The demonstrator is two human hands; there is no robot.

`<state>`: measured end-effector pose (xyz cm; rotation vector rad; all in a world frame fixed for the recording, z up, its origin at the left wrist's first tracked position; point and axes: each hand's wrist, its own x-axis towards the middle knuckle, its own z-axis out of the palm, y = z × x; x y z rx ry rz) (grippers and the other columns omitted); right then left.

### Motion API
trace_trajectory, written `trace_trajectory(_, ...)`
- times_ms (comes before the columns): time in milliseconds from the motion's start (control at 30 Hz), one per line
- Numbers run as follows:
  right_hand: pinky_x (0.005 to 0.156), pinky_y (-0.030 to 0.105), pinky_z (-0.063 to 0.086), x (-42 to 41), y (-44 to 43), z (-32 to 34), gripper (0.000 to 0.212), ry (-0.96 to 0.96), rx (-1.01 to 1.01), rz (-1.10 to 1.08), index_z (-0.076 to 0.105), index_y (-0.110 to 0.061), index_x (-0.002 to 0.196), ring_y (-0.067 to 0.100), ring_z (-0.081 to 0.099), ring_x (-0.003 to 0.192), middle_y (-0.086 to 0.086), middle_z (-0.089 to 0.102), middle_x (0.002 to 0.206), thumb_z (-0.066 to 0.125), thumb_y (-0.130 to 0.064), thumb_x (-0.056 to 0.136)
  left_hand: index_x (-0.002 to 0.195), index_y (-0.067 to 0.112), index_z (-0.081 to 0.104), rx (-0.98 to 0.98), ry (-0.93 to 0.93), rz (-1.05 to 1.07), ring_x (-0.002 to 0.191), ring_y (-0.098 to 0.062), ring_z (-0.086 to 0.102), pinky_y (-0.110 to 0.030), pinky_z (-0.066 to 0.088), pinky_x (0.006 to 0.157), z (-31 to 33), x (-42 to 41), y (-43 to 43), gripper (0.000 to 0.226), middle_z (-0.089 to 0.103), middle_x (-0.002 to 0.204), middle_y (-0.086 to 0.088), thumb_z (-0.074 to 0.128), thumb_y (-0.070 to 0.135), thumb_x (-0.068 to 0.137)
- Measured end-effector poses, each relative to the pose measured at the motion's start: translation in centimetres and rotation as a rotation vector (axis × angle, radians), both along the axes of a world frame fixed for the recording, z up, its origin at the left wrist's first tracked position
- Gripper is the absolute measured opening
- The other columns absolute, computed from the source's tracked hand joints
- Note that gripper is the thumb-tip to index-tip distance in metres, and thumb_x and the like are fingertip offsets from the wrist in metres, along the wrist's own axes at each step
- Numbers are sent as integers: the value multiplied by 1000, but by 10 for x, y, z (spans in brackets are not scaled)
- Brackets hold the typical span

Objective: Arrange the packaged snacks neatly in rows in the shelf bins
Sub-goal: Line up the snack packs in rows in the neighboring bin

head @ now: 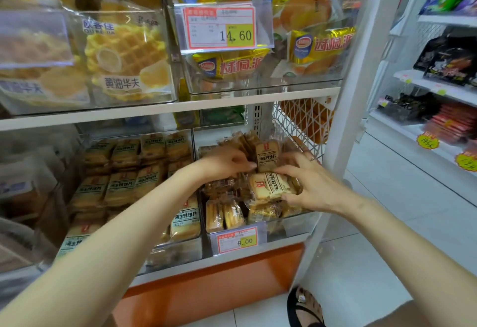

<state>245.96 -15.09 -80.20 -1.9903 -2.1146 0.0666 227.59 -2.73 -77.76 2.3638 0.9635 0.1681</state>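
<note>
right bin (290, 226): jumbled packs (233, 214) (tag (237, 240) 8.00) | left bin (180, 251): neat rows (124, 156)

Lower right bin (291, 224): left hand (227, 162) beside an upright packet (267, 157), right hand (316, 186) on a flat packet (269, 184) before it; rowed packets (121, 187) fill the left bin (178, 251).

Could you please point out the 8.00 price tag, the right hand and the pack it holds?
8.00 price tag (237, 241): head view, printed face.
right hand (313, 186): head view, back of hand.
snack pack (270, 185): head view, front label.
</note>
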Motion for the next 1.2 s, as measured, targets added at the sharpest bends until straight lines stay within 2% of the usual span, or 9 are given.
trace_trajectory(100,104,31,26,0,3,0,61,-55,-3,-3,41,-31,139,17,28,128,-5,38,143,61,-36,82,104,17,62,147,-79,171,96,-15,56,-26,43,85,2,-11,20,25,58,99,5,53,37,92)
trace_trajectory(267,103,32,30,-1,6,4,60,32,-38,-8,40,-39,136,15,31,128,-9,42,141,56,-36,78,117,11,53,200,-160,260,104,-20,55,-26,43,82,-15,-20,62,36,57,118,-7,66,23,86)
trace_trajectory(433,98,34,35,-6,16,10,39,171,78,-58,55,-33,126,14,44,123,-7,50,134,54,-37,87,135,20,38,173,-70,253,120,-27,47,-38,43,97,-31,8,80,63,38,139,-11,64,43,83)
trace_trajectory(500,98,33,38,-8,22,8,42,211,126,-60,60,-30,121,14,49,120,-7,55,130,51,-47,83,136,28,35,201,29,254,125,-29,44,-39,40,98,-35,20,87,64,30,144,-10,63,49,82)
trace_trajectory(600,94,28,40,-10,30,5,59,260,140,-59,64,-29,116,12,52,116,-7,59,126,37,-58,72,135,29,36,223,150,216,117,-32,49,-38,42,93,-37,28,94,63,29,141,-12,67,40,81)
trace_trajectory(733,98,29,39,-9,36,5,43,293,153,-61,65,-28,114,17,51,119,-1,60,126,47,-42,77,134,21,38,207,119,138,119,-30,46,-35,41,93,-35,24,102,67,42,134,-13,74,28,77)
trace_trajectory(833,93,24,37,-9,39,5,30,303,159,-52,64,-25,115,16,53,116,-2,59,127,57,-23,86,130,12,41,199,28,153,115,-25,46,-32,41,89,-24,16,99,66,45,132,-11,75,23,75)
trace_trajectory(1033,82,23,43,-14,38,9,31,366,191,-71,63,-25,117,24,63,98,0,60,126,58,-18,87,124,12,44,201,-251,156,108,-18,46,-28,43,86,1,-31,62,59,40,120,-4,74,13,74)
trace_trajectory(1200,99,31,43,-34,42,14,59,422,84,-32,43,-31,136,20,54,118,-3,52,136,68,-33,83,122,21,46,82,-385,133,96,-1,49,-1,42,73,2,-63,15,59,40,121,4,76,7,72)
